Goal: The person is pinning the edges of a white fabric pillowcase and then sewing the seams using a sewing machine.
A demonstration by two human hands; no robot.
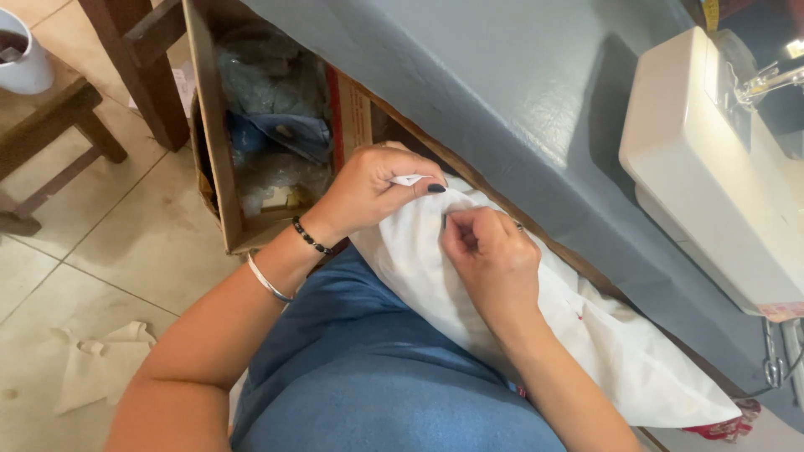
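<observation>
A white cloth point(603, 335) lies across my lap, over blue fabric, against the edge of a grey-covered table point(502, 92). My left hand point(368, 188) pinches the cloth's upper corner, with a small white tab at the fingertips. My right hand point(490, 255) is closed on the cloth just beside it, fingers pinched at the fabric's edge. The two hands almost touch. A beaded bracelet and a silver bangle sit on my left wrist.
A cream sewing machine point(712, 176) stands on the table at the right. An open cardboard box point(222, 142) with bags and fabric sits on the tiled floor. A wooden stool point(50, 134), a white cup point(21, 50) and cloth scraps point(105, 364) are at the left.
</observation>
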